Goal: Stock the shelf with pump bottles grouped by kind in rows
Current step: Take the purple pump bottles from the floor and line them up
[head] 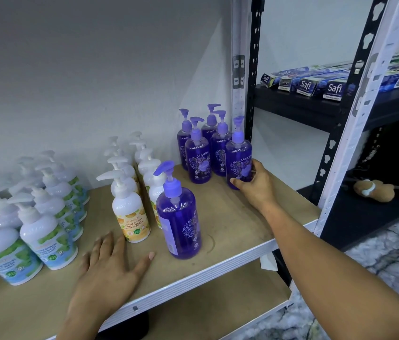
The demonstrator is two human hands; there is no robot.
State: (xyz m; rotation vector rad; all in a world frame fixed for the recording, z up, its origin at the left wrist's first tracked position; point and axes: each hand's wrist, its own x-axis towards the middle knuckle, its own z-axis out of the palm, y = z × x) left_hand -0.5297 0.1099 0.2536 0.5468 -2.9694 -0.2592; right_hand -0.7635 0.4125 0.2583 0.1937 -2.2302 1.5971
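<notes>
Your right hand (255,185) grips the base of a translucent purple pump bottle (239,158) at the purple row's front-right, while the stray upright purple bottle (179,217) stands just beside your flat, empty left hand (112,268), nearer to it.

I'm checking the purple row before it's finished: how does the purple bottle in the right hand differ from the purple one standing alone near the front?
The held purple bottle stands beside the purple group at the back right, in the right hand; the lone purple bottle stands apart at the front, untouched. The held one's "guardian" label faces the camera; the lone one is turned sideways. Both are upright, same kind.
</notes>
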